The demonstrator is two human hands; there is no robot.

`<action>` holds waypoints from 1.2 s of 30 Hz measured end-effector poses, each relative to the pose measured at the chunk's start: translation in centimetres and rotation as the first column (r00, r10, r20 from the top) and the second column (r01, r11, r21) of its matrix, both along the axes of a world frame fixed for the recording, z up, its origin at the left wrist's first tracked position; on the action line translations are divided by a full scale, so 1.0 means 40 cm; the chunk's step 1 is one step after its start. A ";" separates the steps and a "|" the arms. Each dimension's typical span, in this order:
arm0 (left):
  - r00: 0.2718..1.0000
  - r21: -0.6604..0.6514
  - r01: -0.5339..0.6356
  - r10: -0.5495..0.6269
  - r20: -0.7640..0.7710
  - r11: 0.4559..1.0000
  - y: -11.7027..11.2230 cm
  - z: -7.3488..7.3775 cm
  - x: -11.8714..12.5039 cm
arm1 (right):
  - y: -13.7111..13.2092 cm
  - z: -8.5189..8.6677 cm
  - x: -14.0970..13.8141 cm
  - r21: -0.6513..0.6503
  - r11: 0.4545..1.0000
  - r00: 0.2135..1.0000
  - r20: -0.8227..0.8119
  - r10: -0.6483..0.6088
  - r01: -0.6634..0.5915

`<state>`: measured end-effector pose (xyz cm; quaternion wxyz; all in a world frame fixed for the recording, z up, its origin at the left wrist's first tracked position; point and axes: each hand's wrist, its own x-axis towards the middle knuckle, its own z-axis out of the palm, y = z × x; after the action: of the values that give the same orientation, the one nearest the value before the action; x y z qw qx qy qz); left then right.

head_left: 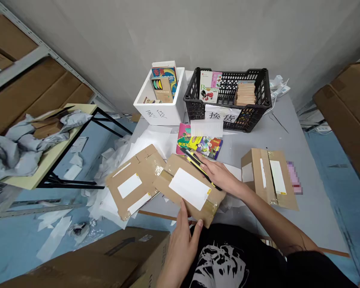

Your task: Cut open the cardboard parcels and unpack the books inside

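Note:
My right hand (219, 176) grips a yellow box cutter (199, 166) with a black tip, resting on a flat brown cardboard parcel (183, 196) with a white label. My left hand (181, 250) holds the near edge of that parcel, fingers pressed to its underside and corner. Clear tape shows along its seams. A second taped parcel (135, 182) lies against its left side, and a third (268, 178) sits to the right of my right hand. Several colourful children's books (199, 144) lie just beyond the cutter's tip.
A white foam box (157, 108) of books and a black plastic crate (228, 98) stand at the grey table's (312, 216) far end. Cardboard boxes fill shelves on both sides. A folding table holds grey mailers at left. Paper scraps litter the blue floor.

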<state>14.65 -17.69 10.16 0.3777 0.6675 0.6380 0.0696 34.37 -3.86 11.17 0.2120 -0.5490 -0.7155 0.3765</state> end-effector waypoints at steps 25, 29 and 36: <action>0.458 0.021 0.859 -0.749 -0.478 0.512 0.356 -0.177 0.114 | -0.206 -0.205 0.142 -0.358 0.806 0.823 -0.150 -0.547 0.471; 0.481 0.024 0.845 -0.740 -0.471 0.534 0.367 -0.181 0.124 | -0.227 -0.224 0.144 -0.416 0.769 0.792 -0.161 -0.588 0.486; 0.631 0.276 0.774 -0.661 -0.405 0.570 0.384 -0.186 0.060 | -0.226 -0.173 0.166 -0.510 0.766 0.801 -0.220 -0.556 0.392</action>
<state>17.04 -2.31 2.71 0.1316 0.9375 0.3195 -0.0410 41.02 -12.91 4.27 0.2986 -0.6693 -0.3948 0.5542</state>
